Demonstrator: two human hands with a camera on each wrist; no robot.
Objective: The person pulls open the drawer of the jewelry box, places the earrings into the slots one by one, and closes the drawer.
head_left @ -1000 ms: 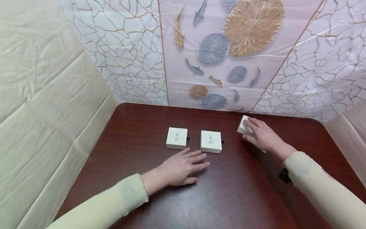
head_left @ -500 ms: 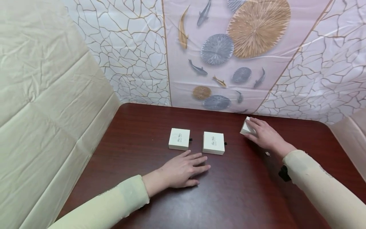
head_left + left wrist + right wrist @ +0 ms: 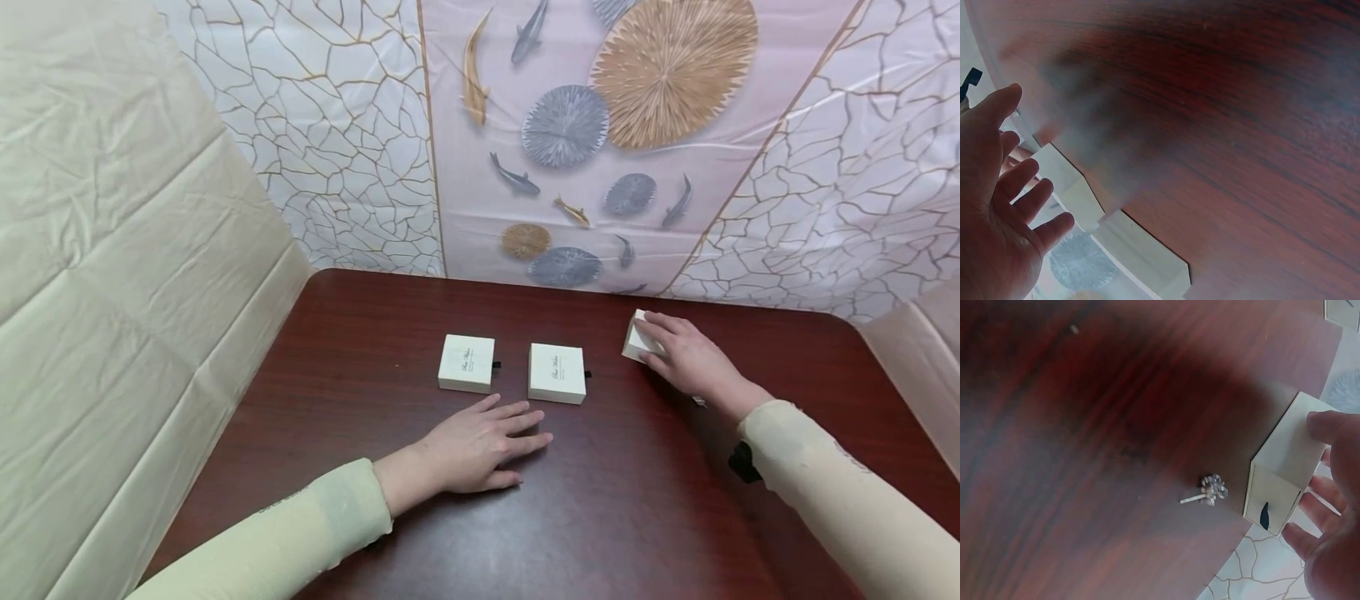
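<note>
A small white cardboard drawer box (image 3: 635, 342) sits at the right on the table, gripped by my right hand (image 3: 690, 354). In the right wrist view my thumb lies on one side of the white box (image 3: 1285, 440) and my fingers on the other; a black pull tab (image 3: 1264, 515) shows on its end. A small silvery piece of jewellery with a thin post (image 3: 1210, 490), like a stud earring, lies near that end. My left hand (image 3: 476, 446) is spread low over the table, fingers straight and holding nothing, just in front of the middle white box (image 3: 557, 372).
Another matching white box (image 3: 467, 363) lies left of the middle one, both with printed lettering and black tabs facing right. The dark red wooden table (image 3: 600, 517) ends at a patterned cloth backdrop (image 3: 360, 150). A cream cloth wall (image 3: 142, 250) stands at the left.
My right hand and its box have shifted slightly left and toward me. The left hand and the other two boxes stay in place; the head view has swayed a little.
</note>
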